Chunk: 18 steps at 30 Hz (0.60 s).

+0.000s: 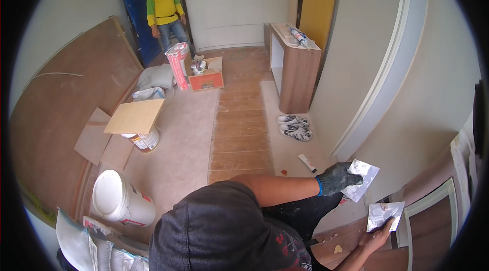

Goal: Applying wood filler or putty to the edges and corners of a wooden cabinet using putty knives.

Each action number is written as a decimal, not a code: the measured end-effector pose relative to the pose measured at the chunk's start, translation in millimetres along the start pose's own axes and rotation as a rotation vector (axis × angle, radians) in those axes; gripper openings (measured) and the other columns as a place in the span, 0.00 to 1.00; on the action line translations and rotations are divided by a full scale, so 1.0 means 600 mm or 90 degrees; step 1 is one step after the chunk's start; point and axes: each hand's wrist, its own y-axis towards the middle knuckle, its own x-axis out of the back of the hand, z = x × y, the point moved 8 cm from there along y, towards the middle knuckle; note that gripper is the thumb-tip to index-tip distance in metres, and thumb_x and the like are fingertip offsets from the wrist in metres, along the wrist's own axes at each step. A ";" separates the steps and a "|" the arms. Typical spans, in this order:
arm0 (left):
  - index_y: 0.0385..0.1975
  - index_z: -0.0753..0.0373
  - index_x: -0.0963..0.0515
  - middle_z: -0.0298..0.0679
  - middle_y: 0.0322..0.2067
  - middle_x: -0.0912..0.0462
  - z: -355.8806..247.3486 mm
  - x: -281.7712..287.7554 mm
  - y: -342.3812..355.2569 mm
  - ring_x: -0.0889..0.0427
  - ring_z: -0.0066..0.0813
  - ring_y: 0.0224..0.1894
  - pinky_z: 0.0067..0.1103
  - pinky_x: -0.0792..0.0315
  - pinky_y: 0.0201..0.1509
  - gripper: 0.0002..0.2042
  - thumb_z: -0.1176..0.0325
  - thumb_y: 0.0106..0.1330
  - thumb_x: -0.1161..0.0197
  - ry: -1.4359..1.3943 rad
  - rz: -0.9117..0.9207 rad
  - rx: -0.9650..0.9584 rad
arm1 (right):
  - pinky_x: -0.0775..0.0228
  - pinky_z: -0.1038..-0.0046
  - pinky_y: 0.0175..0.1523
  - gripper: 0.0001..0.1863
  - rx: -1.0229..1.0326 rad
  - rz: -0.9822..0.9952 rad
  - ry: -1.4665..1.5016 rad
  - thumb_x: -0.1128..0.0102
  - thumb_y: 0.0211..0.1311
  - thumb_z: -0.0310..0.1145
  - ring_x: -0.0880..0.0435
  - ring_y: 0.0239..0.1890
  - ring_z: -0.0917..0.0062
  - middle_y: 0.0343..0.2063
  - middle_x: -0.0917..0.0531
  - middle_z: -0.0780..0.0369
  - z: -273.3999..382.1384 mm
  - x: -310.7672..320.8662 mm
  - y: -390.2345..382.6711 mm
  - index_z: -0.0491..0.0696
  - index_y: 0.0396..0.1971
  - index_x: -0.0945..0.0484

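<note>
Overhead, the white wall (407, 92) fills the right of the view, with brown floor boards (239, 133) below it. A wooden cabinet (293, 67) stands against the wall, and a second person in a yellow shirt (164, 8) waits at the far doorway. A white bucket (119, 197) lies on its side near the lower left. The left hand (336, 178), in a dark glove, reaches across from a bare forearm, fingers clamped on a metal putty blade (362, 182) held close against the wall. The right hand (377, 238), bare, comes up from below, fingers closed around a smaller metal scraper (384, 215) just beneath the first.
</note>
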 end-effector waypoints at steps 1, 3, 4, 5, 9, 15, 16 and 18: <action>0.52 0.65 0.23 0.38 0.42 0.15 -0.002 -0.003 -0.003 0.18 0.23 0.43 0.24 0.24 0.50 0.19 0.62 0.66 0.32 0.062 0.009 -0.003 | 0.35 0.66 0.62 0.30 0.039 -0.023 -0.063 0.48 0.74 0.43 0.26 0.58 0.69 0.58 0.28 0.54 0.012 0.007 -0.001 0.37 0.64 0.37; 0.53 0.64 0.23 0.38 0.42 0.15 -0.006 -0.014 -0.006 0.18 0.22 0.44 0.24 0.25 0.51 0.21 0.60 0.65 0.32 0.147 0.032 -0.012 | 0.34 0.66 0.61 0.32 0.070 -0.082 -0.098 0.45 0.72 0.46 0.26 0.57 0.69 0.58 0.27 0.54 0.024 0.013 -0.009 0.35 0.63 0.36; 0.53 0.64 0.23 0.38 0.42 0.15 -0.008 -0.019 -0.008 0.18 0.22 0.44 0.24 0.25 0.51 0.21 0.60 0.65 0.32 0.147 0.036 -0.011 | 0.32 0.67 0.60 0.34 0.097 -0.138 -0.132 0.43 0.70 0.48 0.25 0.56 0.69 0.57 0.27 0.53 0.035 0.022 -0.016 0.34 0.62 0.36; 0.53 0.64 0.23 0.39 0.42 0.15 -0.010 -0.026 -0.009 0.19 0.23 0.44 0.24 0.25 0.51 0.20 0.60 0.65 0.32 0.148 0.052 -0.011 | 0.32 0.67 0.60 0.34 0.099 -0.142 -0.132 0.43 0.70 0.48 0.25 0.56 0.69 0.57 0.27 0.53 0.034 0.031 -0.015 0.34 0.62 0.36; 0.53 0.64 0.23 0.38 0.40 0.15 0.007 -0.062 -0.014 0.18 0.23 0.43 0.25 0.24 0.49 0.20 0.59 0.67 0.35 0.110 0.110 0.043 | 0.30 0.67 0.56 0.36 0.189 -0.220 -0.333 0.42 0.69 0.53 0.22 0.49 0.68 0.50 0.22 0.51 0.080 0.024 -0.043 0.31 0.56 0.30; 0.55 0.61 0.23 0.46 0.37 0.16 -0.078 -0.132 -0.051 0.16 0.38 0.39 0.30 0.23 0.45 0.18 0.59 0.70 0.41 0.590 0.177 -0.106 | 0.30 0.68 0.54 0.34 0.234 -0.246 -0.339 0.43 0.70 0.54 0.21 0.45 0.69 0.45 0.20 0.50 0.104 0.080 -0.059 0.30 0.49 0.27; 0.55 0.61 0.23 0.46 0.37 0.16 -0.068 -0.140 -0.051 0.16 0.38 0.39 0.30 0.23 0.45 0.18 0.59 0.70 0.41 0.585 0.201 -0.108 | 0.29 0.68 0.54 0.34 0.249 -0.240 -0.328 0.44 0.70 0.54 0.21 0.45 0.70 0.45 0.19 0.50 0.113 0.084 -0.067 0.30 0.48 0.26; 0.52 0.59 0.21 0.46 0.38 0.15 -0.075 -0.183 -0.060 0.16 0.44 0.39 0.32 0.23 0.44 0.16 0.59 0.71 0.43 0.652 0.184 -0.404 | 0.27 0.67 0.53 0.32 0.231 -0.341 -0.331 0.47 0.73 0.51 0.20 0.45 0.68 0.46 0.20 0.48 0.135 0.068 -0.100 0.28 0.47 0.26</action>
